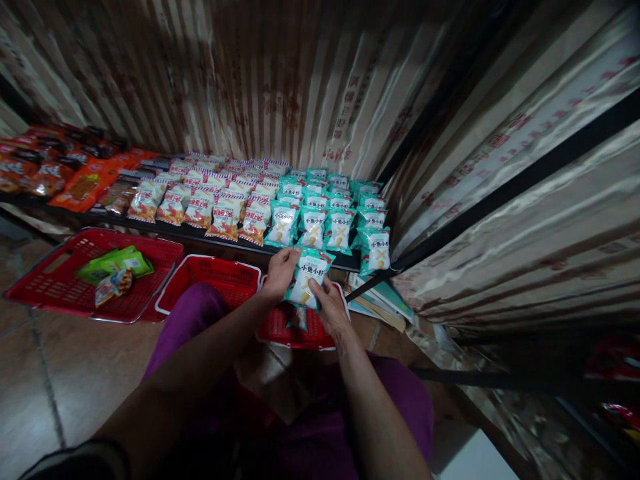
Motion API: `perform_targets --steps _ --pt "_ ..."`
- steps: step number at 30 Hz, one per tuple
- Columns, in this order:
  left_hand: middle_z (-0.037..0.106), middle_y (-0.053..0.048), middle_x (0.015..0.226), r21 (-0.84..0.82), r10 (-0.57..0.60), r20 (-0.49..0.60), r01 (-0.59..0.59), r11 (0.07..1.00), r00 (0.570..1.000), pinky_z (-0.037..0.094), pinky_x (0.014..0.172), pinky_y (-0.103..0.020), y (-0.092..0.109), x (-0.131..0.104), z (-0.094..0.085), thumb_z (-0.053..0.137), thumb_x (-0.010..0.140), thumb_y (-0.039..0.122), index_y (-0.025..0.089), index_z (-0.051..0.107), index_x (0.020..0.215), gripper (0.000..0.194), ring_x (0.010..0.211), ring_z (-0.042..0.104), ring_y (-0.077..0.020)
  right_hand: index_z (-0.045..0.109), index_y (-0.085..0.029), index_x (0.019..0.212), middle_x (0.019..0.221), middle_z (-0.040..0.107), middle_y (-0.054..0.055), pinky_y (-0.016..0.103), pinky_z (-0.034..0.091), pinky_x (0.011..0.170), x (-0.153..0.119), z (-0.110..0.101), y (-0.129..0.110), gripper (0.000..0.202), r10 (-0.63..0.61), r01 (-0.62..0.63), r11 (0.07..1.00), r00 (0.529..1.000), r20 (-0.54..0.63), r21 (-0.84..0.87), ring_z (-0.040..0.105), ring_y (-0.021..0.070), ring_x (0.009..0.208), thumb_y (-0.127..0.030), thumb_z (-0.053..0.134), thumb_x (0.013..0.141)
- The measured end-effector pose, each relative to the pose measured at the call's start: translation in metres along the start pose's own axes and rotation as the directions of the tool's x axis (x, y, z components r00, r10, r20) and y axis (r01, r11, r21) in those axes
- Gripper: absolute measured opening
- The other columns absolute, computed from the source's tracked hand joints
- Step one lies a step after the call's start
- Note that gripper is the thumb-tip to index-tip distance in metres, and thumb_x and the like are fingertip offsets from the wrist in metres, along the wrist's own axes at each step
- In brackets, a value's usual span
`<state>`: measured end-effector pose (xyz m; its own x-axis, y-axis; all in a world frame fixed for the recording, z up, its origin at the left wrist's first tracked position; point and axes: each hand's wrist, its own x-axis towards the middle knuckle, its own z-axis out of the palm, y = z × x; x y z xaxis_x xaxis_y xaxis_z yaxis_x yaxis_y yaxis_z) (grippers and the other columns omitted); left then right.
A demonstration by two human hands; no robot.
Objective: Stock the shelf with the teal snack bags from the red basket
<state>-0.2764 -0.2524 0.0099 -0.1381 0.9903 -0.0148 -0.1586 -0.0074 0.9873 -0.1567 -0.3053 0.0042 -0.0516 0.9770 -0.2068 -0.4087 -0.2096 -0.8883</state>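
Between my two hands is a teal and white snack bag, held upright above a red basket. My left hand grips its left edge, with the fingers partly behind it. On the lower right side of the bag, my right hand has its thumb on the front. Just beyond, rows of matching teal snack bags stand on the dark shelf. Below the held bag, a small packet lies in the red basket, partly hidden.
White and orange snack bags and orange packets fill the shelf leftward. A red basket at left holds green packets; another red basket stands between. Curtains hang behind. Black metal bars slope down at right.
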Motion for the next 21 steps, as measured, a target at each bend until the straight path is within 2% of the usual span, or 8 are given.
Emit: perform_targets --steps 4,6,9,14,17,21 --pt "0.065 -0.003 0.077 -0.095 -0.128 0.192 0.148 0.984 0.973 0.045 0.063 -0.023 0.001 -0.01 -0.002 0.071 0.065 0.048 0.015 0.065 0.082 0.038 0.071 0.058 -0.014 0.061 -0.023 0.11 0.093 0.073 0.003 0.034 0.056 0.073 0.002 -0.004 -0.001 0.055 -0.014 0.014 1.0 0.998 -0.058 -0.001 0.069 0.022 0.083 -0.042 0.079 0.062" --pt "0.068 -0.006 0.082 -0.121 -0.19 0.211 0.218 0.968 0.959 0.046 0.064 -0.024 -0.003 -0.016 -0.001 0.076 0.06 0.047 0.014 0.066 0.087 0.045 0.072 0.06 -0.0157 0.062 -0.023 0.108 0.094 0.073 0.003 0.033 0.056 0.072 0.003 -0.008 0.0 0.054 -0.031 0.029 0.999 0.996 -0.08 -0.015 0.069 0.0217 0.083 -0.043 0.079 0.062" --pt "0.069 -0.006 0.081 -0.12 -0.203 0.172 0.225 0.967 0.964 0.047 0.062 -0.025 -0.009 -0.021 0.001 0.078 0.057 0.046 0.014 0.066 0.083 0.043 0.069 0.061 -0.0152 0.062 -0.023 0.106 0.095 0.073 0.003 0.032 0.056 0.07 0.005 -0.013 0.003 0.051 -0.043 0.04 0.998 0.995 -0.091 -0.04 0.069 0.0215 0.082 -0.042 0.079 0.061" --pt "0.069 -0.004 0.074 -0.062 -0.122 0.099 0.128 0.99 0.988 0.047 0.059 -0.024 -0.021 -0.019 0.004 0.073 0.064 0.044 0.014 0.066 0.078 0.034 0.065 0.061 -0.0146 0.062 -0.022 0.104 0.092 0.073 0.003 0.033 0.056 0.071 0.006 -0.017 0.005 0.05 -0.033 0.028 0.998 0.994 -0.1 -0.057 0.068 0.0218 0.081 -0.042 0.079 0.061" --pt "0.067 -0.003 0.071 -0.016 -0.072 0.023 0.073 0.997 0.997 0.046 0.058 -0.023 -0.029 -0.016 0.006 0.071 0.066 0.042 0.015 0.065 0.075 0.029 0.063 0.06 -0.0138 0.062 -0.023 0.108 0.094 0.073 0.003 0.033 0.055 0.073 0.005 -0.015 0.005 0.053 -0.053 0.048 0.997 0.995 -0.087 -0.067 0.068 0.0217 0.083 -0.042 0.078 0.062" --pt "0.067 -0.002 0.07 -0.037 -0.068 -0.061 0.066 0.997 0.996 0.046 0.057 -0.022 -0.031 -0.014 0.008 0.069 0.068 0.043 0.015 0.065 0.076 0.029 0.065 0.06 -0.014 0.059 -0.026 0.117 0.104 0.071 0.003 0.033 0.054 0.078 0.003 -0.011 0.003 0.06 -0.083 0.081 0.995 0.996 -0.025 -0.052 0.067 0.0216 0.091 -0.039 0.078 0.062"
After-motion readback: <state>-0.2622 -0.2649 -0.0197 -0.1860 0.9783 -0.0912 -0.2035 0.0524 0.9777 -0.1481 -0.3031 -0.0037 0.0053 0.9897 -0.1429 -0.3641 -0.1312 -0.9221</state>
